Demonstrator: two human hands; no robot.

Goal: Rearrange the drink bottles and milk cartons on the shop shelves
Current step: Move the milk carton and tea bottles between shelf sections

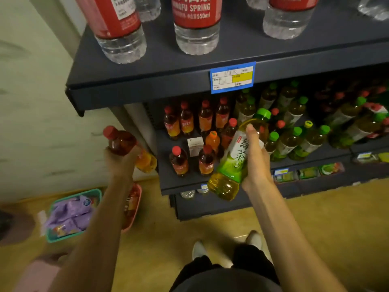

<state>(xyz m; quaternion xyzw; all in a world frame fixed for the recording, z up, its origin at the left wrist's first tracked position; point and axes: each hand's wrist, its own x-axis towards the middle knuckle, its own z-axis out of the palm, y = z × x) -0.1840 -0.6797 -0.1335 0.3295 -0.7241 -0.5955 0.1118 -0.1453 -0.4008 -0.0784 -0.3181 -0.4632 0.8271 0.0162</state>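
Note:
My left hand point(121, 163) grips a red-capped brown tea bottle point(123, 142), tilted, left of the shelf unit and off the shelf. My right hand point(255, 159) holds a green-capped green tea bottle point(237, 157), tilted, cap toward the shelf, in front of the lower shelf point(189, 182). On that shelf stand several red-capped tea bottles point(179, 160) at the left, a small white milk carton point(195, 146) among them, an orange-capped bottle point(213, 141), and several green tea bottles point(294, 142) to the right.
The upper shelf point(168, 81) carries clear water bottles with red labels point(196, 24) and a blue price tag point(232, 77) on its edge. On the floor at left sit a teal basket of purple packets point(71, 216) and a pink basket point(132, 207). My shoes point(199, 249) are below.

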